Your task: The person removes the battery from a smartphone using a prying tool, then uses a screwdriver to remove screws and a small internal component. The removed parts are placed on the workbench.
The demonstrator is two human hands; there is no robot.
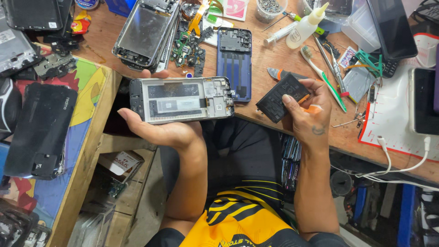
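At a crowded repair bench, a person's left hand (160, 126) cradles an opened phone frame (181, 99) flat on spread fingers, thumb hooked over its far edge, while the right hand (307, 114) pinches a black battery (282, 97) between thumb and fingertips, held in the air just right of the frame, above the wooden bench (270, 61). The frame rests loosely over the gap at the bench edge; a tilt could likely send it to the floor. Squeezing or bending the battery risks damage, and the glue bottle (305, 26) and tweezers (336, 68) lie near.
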